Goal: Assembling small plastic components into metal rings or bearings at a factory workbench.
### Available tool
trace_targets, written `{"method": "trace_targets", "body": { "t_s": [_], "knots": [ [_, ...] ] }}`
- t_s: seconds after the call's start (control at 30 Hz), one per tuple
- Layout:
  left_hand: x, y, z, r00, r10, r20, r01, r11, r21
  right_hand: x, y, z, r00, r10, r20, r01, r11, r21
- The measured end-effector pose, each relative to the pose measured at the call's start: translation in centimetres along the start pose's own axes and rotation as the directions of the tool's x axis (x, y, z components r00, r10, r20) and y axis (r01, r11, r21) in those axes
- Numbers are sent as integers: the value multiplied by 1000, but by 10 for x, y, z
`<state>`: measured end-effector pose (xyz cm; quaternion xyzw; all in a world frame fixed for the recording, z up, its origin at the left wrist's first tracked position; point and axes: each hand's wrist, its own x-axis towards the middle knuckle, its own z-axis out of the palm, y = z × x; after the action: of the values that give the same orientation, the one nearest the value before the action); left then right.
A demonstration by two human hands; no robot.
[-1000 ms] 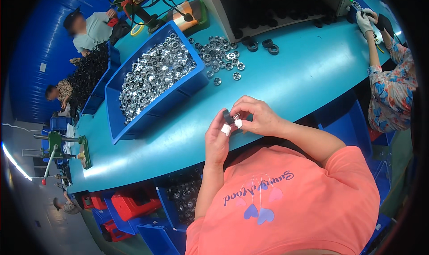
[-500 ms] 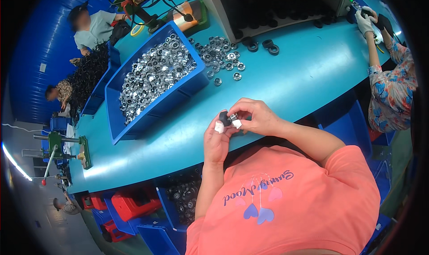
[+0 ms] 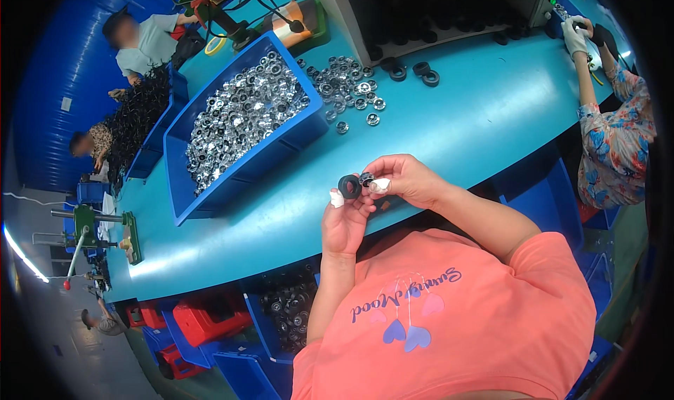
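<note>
Black ring (image 3: 342, 188), since turned hole to view: pinched by its rim in left hand (image 3: 342, 226), presumably keeping the hole clear. Small dark hub (image 3: 366, 180), ring's two o'clock: pinched in right hand (image 3: 408, 182).

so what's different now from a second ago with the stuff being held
The black ring in the left hand has moved slightly left and turned, its hole now facing the camera. The left thumb has shifted left. Nothing was let go: the right hand still holds the small wheel. The blue bin stayed put.
</note>
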<state>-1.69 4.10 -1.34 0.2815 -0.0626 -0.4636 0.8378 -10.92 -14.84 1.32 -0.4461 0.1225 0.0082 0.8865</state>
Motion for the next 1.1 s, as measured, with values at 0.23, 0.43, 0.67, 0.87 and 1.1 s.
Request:
{"method": "trace_targets", "body": {
  "t_s": [0.23, 0.43, 0.67, 0.87, 1.1],
  "knots": [
    [1, -2, -2, 999, 21, 28, -22, 999, 44, 0, 3, 5, 985, -164, -53, 154, 975, -159],
    [0, -4, 1, 999, 27, 32, -30, 996, 78, -8, -5, 25, 827, -561, 25, 442, 623, -646],
    [-2, -4, 16, 997, 66, -28, -62, 989, 135, -7, 3, 24, 722, -662, 201, 530, 343, -776],
    [-2, -6, 7, 996, 74, -43, -68, 990, 120, -8, 3, 25, 723, -653, 225, 515, 293, -805],
    [-2, -6, 14, 992, 111, -51, -98, 973, 207, -8, 6, 26, 667, -705, 240, 523, 214, -825]
  ]
}}
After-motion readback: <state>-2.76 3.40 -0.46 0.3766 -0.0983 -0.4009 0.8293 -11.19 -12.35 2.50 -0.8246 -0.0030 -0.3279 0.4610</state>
